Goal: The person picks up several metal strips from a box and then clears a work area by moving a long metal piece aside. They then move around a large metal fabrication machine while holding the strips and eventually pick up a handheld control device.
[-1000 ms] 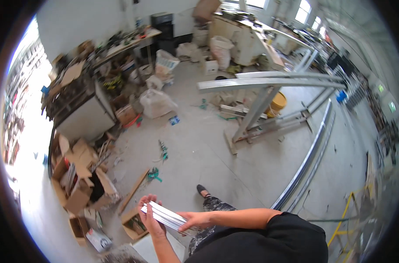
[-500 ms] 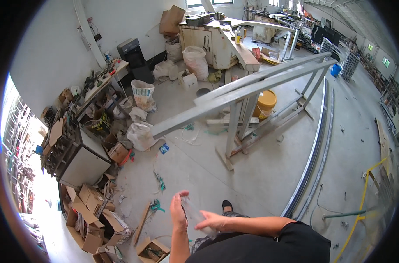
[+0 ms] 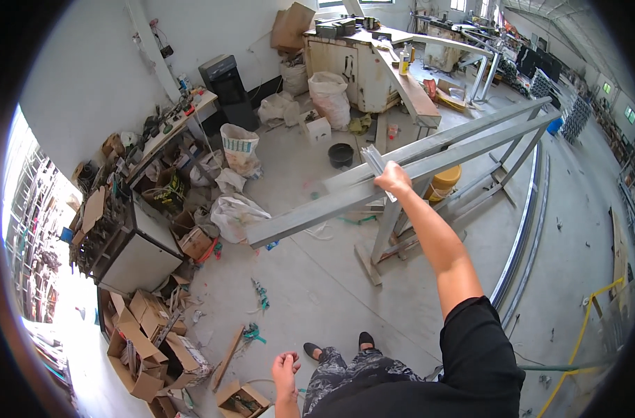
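Note:
My right hand (image 3: 394, 180) reaches far forward, closed round a short silvery metal profile piece (image 3: 372, 159). The piece is at the two long grey beams of a metal stand (image 3: 317, 214); its lower end is partly hidden by my hand, and I cannot tell whether it rests on a beam. My left hand (image 3: 285, 365) is low in front of my body, its fingers curled in, with nothing visible in them.
Left of me are open cardboard boxes (image 3: 150, 315), a cluttered workbench (image 3: 165, 136) and white sacks (image 3: 239, 217). A black bucket (image 3: 341, 155) and a yellow bucket (image 3: 444, 182) stand near the beams. Long metal profiles (image 3: 521, 244) lie on the floor at right.
My right hand has moved from close to my left hand out to the beams, with the metal piece now plainly visible in it. My left hand has dropped lower and curled its fingers.

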`<state>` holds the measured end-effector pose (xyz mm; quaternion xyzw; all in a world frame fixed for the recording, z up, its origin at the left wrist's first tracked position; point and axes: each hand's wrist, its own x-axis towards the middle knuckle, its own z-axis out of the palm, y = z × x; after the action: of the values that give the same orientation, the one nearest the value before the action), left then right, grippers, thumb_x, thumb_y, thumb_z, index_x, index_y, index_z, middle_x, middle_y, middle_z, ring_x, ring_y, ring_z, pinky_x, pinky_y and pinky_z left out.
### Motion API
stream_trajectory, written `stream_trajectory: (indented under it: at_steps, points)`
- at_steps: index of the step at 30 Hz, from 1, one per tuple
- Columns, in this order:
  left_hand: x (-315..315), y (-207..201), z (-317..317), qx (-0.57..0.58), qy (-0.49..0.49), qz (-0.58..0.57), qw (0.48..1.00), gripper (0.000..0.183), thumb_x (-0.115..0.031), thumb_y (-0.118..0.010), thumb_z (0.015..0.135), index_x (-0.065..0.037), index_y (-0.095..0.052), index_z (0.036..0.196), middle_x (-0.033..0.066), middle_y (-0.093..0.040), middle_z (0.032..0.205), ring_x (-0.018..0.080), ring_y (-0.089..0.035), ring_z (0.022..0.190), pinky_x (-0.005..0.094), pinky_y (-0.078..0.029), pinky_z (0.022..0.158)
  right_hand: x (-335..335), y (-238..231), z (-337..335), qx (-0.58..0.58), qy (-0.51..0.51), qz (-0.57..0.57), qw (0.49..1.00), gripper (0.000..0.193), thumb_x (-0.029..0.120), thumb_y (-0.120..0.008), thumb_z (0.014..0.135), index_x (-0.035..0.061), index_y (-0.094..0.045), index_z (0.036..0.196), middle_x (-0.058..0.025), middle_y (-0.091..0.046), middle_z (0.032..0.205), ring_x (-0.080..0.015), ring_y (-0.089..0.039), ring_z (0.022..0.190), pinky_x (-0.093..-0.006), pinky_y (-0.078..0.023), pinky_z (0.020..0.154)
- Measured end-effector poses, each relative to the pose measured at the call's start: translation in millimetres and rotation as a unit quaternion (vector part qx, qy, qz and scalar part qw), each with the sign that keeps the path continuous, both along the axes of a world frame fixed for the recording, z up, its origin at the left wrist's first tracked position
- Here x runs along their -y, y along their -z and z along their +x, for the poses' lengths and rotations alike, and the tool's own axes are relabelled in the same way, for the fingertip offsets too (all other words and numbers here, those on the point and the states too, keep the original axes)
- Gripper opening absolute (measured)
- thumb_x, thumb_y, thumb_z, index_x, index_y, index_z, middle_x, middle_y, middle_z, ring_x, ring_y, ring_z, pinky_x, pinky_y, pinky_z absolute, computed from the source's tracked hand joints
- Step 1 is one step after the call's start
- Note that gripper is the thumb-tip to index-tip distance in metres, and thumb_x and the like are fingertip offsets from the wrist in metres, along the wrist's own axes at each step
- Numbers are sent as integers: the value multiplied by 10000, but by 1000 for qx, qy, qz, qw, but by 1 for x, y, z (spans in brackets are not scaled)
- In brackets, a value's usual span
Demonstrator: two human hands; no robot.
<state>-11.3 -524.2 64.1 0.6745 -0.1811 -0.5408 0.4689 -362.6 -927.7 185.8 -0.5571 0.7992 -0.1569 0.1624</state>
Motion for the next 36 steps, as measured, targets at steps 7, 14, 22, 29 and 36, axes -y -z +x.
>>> stream_trajectory:
  at_steps: [7, 14, 22, 29, 36]
  points:
    - [7, 14, 42, -53, -19, 16, 998, 138, -181, -497, 882, -52, -528, 918, 63, -603, 878, 188, -592, 833, 320, -460, 714, 5, 9, 5, -166, 68, -16, 984, 548, 464, -674, 686, 87, -579, 1073, -99, -516, 1147, -255, -481, 1108, -406, -437, 873]
    - [49, 7, 46, -70, 48, 15, 996, 137, -170, -503, 880, -42, -545, 911, 78, -620, 877, 185, -607, 832, 300, -475, 716, -6, 11, 15, -180, 63, -37, 981, 900, 623, -589, 689, 46, -319, 1326, -84, -430, 1223, -248, -398, 1150, -429, -351, 919]
    - [68, 8, 13, -102, 112, 43, 988, 151, -181, -512, 879, -43, -565, 913, 79, -638, 889, 179, -613, 855, 280, -478, 718, -10, 10, 16, -211, 32, -16, 977, 864, 613, -548, 726, 112, -273, 1374, -84, -417, 1262, -237, -421, 1135, -436, -356, 899]
    - [62, 15, -3, -105, 108, 56, 987, 151, -182, -509, 880, -46, -569, 908, 75, -639, 881, 171, -612, 845, 273, -478, 710, -10, 1, 7, -195, -27, 26, 980, 870, 621, -544, 728, 155, -235, 1394, -101, -417, 1287, -259, -441, 1135, -437, -376, 889]
    - [49, 26, -8, -98, 74, 55, 991, 211, -190, -502, 884, -2, -561, 959, 110, -626, 923, 190, -609, 855, 280, -485, 718, -7, -3, 17, -211, -53, -105, 970, 828, 531, -597, 731, 138, -262, 1378, -127, -321, 1378, -274, -300, 1267, -457, -268, 997]
